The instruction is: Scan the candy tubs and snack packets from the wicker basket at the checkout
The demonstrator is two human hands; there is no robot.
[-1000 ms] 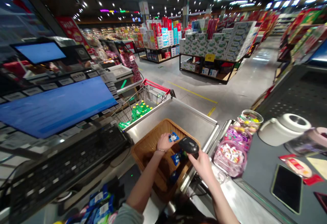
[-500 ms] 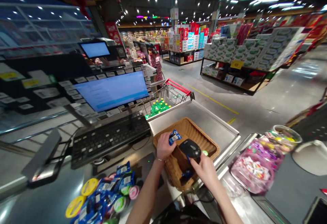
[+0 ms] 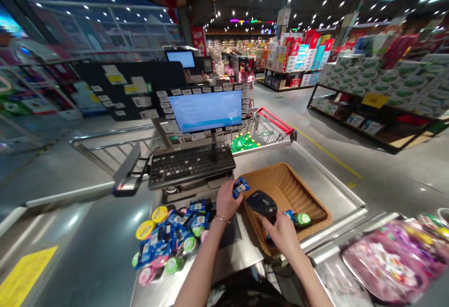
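My left hand [image 3: 224,200] grips a small blue packet [image 3: 241,187] with a barcode label, above the near rim of a woven wicker basket [image 3: 280,176]. My right hand [image 3: 281,235] holds a black handheld barcode scanner [image 3: 261,205], its head tilted toward the packet. Under the scanner, a blue-and-green item [image 3: 301,219] lies in the basket. On the steel counter left of my left forearm sits a heap of blue packets with round coloured caps [image 3: 171,239].
A black keyboard [image 3: 191,166] and a lit monitor [image 3: 205,110] stand just beyond the heap. Behind the basket is a shopping cart with green bottles [image 3: 245,142]. Pink bags of sweets [image 3: 386,265] lie at the right. Merchandise stacks fill the aisle beyond.
The view has swung left, bringing the packet heap and keyboard fully into sight. Both hands keep their hold on the packet and scanner. A green-capped item now shows in the basket.
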